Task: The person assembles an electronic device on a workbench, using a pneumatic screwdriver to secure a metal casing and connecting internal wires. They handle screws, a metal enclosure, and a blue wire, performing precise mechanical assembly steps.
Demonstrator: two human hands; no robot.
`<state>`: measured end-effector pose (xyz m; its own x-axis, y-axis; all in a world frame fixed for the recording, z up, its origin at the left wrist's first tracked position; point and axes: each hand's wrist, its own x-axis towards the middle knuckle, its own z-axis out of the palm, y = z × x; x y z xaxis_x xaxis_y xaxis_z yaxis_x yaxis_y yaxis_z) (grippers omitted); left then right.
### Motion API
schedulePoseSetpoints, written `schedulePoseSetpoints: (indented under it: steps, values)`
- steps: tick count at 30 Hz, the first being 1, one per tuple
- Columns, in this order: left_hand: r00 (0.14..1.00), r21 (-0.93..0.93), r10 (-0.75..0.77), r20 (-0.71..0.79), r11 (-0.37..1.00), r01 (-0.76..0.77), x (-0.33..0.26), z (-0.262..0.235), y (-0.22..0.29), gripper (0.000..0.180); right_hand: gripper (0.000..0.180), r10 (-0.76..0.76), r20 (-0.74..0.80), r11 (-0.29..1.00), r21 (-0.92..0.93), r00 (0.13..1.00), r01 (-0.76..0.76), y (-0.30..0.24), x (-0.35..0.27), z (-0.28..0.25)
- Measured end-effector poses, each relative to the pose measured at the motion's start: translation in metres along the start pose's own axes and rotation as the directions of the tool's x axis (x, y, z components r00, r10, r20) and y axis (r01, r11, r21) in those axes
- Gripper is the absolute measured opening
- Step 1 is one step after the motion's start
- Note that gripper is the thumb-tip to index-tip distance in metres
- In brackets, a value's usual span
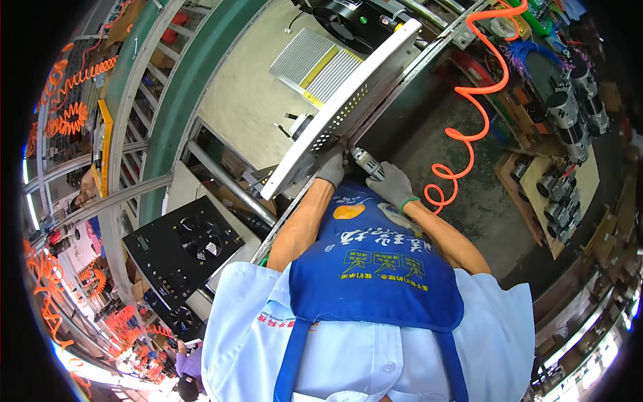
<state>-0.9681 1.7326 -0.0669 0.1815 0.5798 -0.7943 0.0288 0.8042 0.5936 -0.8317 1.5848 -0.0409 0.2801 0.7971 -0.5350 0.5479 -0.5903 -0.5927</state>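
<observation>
My right hand (pixel 394 186), in a grey glove, is wrapped round a silver air screwdriver (pixel 368 164) whose tip points at the lower side of a white metal panel (pixel 341 110) with rows of holes. Close to that tip, my gloved left hand (pixel 332 167) has its fingers drawn together against the panel's edge. What they pinch, if anything, is too small and partly hidden. The panel stands tilted on the workbench (pixel 231 114). Behind it are a finned heat sink (pixel 311 63) with yellow strips and a black fan (pixel 345 23).
A coiled orange air hose (pixel 462 134) hangs down close to my right forearm. Left of me sits a black fan unit (pixel 184 238). Several silver motor-like parts (pixel 559 201) lie on a board at the right. Another person (pixel 189 365) is at the lower left.
</observation>
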Motion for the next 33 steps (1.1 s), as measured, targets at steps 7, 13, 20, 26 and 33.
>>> schedulePoseSetpoints:
  steps: [7,13,20,26,33]
  values:
    - [0.998,-0.048,-0.027,0.059,0.998,0.030,0.000,-0.004,0.001,0.025,0.045,0.007,-0.003,0.999,0.040,1.000,-0.007,0.003,0.007,0.009]
    - [0.995,-0.097,-0.075,0.063,0.992,0.081,0.002,-0.003,0.005,0.014,0.047,0.015,-0.020,1.000,0.019,1.000,-0.015,0.004,0.008,0.013]
    - [0.999,-0.023,0.045,-0.010,0.999,-0.045,0.016,-0.013,-0.015,0.013,0.058,-0.029,-0.014,1.000,0.010,0.999,0.029,0.002,-0.002,0.012]
    - [0.999,-0.178,0.000,0.038,0.984,0.006,-0.022,-0.030,-0.028,0.023,0.057,-0.061,0.097,0.995,0.079,0.993,0.053,0.006,-0.020,0.021]
    - [0.995,-0.170,0.064,-0.073,0.982,-0.076,-0.033,-0.057,-0.035,0.012,0.052,-0.098,0.153,0.995,0.048,0.983,0.092,-0.003,-0.019,0.041]
